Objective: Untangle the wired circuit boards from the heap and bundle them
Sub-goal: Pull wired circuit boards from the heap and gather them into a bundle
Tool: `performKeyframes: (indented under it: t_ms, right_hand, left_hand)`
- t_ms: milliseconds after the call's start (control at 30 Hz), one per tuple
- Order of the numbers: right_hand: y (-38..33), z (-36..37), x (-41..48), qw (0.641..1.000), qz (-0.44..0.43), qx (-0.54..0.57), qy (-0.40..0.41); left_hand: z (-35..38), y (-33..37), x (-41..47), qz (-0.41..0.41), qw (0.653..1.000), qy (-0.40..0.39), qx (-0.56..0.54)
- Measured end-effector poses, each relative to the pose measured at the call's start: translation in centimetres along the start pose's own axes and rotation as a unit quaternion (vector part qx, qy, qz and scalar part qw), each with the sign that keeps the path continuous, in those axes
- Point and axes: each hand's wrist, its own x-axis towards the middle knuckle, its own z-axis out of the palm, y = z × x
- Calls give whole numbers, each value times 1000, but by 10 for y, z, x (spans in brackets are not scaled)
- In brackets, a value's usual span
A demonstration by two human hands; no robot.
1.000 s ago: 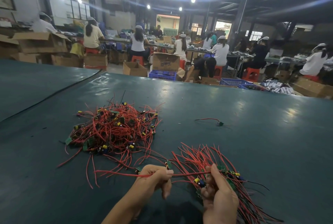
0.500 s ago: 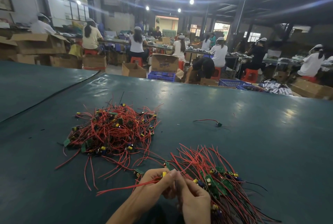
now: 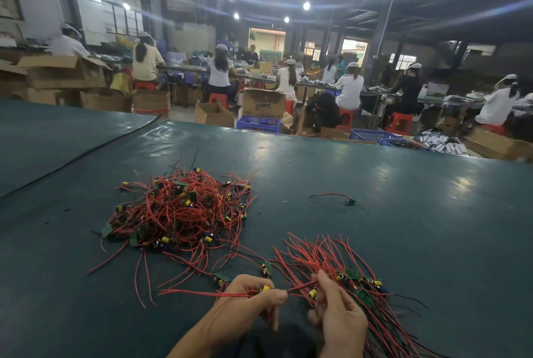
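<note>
A tangled heap (image 3: 181, 209) of small green circuit boards with red wires lies on the dark green table (image 3: 375, 213), left of centre. To its right, near me, a sorted bundle (image 3: 354, 279) of boards lies with its red wires fanned out. My left hand (image 3: 251, 300) pinches one board with a yellow part, and its red wire (image 3: 187, 292) trails off to the left. My right hand (image 3: 337, 311) pinches a red wire running from that board toward the bundle.
One loose wired board (image 3: 349, 200) lies alone at mid-table to the right. Two single boards (image 3: 268, 268) sit just beyond my left hand. Past the table's far edge are cardboard boxes (image 3: 262, 102), blue crates (image 3: 258, 124) and seated workers.
My hands, close together half a second ago, have drawn apart again, and the red wire is stretched between them. The heap and the bundle have stayed where they were.
</note>
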Motion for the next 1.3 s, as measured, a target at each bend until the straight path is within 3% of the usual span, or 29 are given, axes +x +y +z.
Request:
performKeyframes:
  t_ms: [200, 400, 667, 833, 967, 1100, 1200, 1300]
  right_hand:
    - [-11, -8, 9, 996, -18, 75, 45]
    - [-15, -9, 7, 993, 1, 121, -3]
    - [1, 7, -17, 991, -20, -24, -130]
    - [3, 13, -29, 972, -80, -84, -203]
    - [7, 14, -29, 979, -23, -57, -192]
    - [5, 11, -23, 995, -24, -58, -80]
    - [-1, 6, -14, 1000, 10, 12, 22]
    - [-7, 2, -11, 993, 49, 82, 68]
  left_hand:
    - [-4, 4, -3, 7, 1000, -1, -1]
    - [-3, 2, 0, 32, 995, 97, -12]
    - [1, 0, 1, 18, 986, 111, -120]
    - [3, -1, 1, 5, 997, 58, -49]
    - [5, -3, 1, -26, 998, 32, -50]
    - [6, -2, 4, -48, 985, 132, -104]
    - [-1, -9, 5, 8, 967, 255, 19]
    - [-12, -22, 1, 88, 895, 322, 296]
